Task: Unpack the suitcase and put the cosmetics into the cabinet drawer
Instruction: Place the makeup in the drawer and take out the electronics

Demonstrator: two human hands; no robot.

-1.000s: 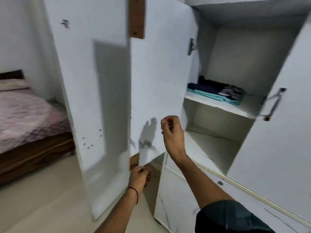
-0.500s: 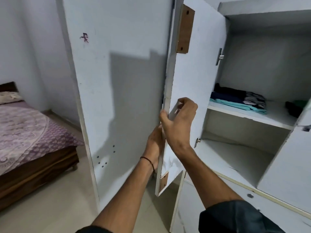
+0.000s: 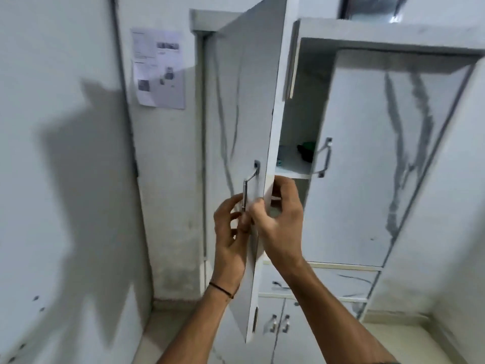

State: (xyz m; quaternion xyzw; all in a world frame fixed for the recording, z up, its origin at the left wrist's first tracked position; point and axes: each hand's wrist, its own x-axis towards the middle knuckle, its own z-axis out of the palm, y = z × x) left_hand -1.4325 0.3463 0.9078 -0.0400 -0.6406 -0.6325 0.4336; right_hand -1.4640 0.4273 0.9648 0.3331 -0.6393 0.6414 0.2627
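A white paper sheet [image 3: 158, 69] on the wall carries printed lines and small photos, too blurred to read. The white marble-veined cabinet door [image 3: 244, 114] stands upright and half open, its free edge toward the camera. The right hand [image 3: 282, 224] has its grip closed round that edge. The left hand [image 3: 229, 232] curls its grip round the lower end of the door's vertical metal bar handle [image 3: 245, 190]. The white cabinet drawer [image 3: 341, 281] lies shut beneath the tall compartment, long axis level, front facing the room.
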